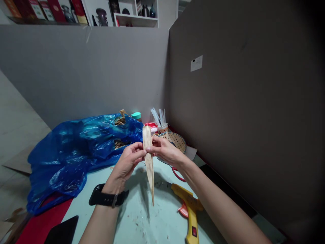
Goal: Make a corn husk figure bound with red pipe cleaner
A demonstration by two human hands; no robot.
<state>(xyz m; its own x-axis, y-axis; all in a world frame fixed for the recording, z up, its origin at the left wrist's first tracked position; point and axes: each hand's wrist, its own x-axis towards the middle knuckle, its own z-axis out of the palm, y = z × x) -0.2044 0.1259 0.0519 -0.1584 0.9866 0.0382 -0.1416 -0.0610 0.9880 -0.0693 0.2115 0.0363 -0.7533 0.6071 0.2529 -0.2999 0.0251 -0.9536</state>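
Both of my hands hold one long, pale dried leaf strip (149, 169), perhaps corn husk, up above the table. It is broad and blunt at the top and narrows to a point below. My left hand (130, 157) pinches its left edge between thumb and fingers, a black watch on that wrist. From the right, my right hand (164, 149) presses its thumb on the front of the strip, with its fingers behind. Beneath my right forearm lies a yellow glue gun (191, 213) with an orange trigger. A red scissors handle (178, 174) shows partly behind that arm.
A blue plastic bag (66, 152) with dried brown husks (119, 144) spreads over the left. Behind my hands stand a woven basket (177, 140), a cup of glue sticks (163, 127) and a green-lidded jar (136, 116). Grey partitions (101, 67) enclose the pale table (157, 223).
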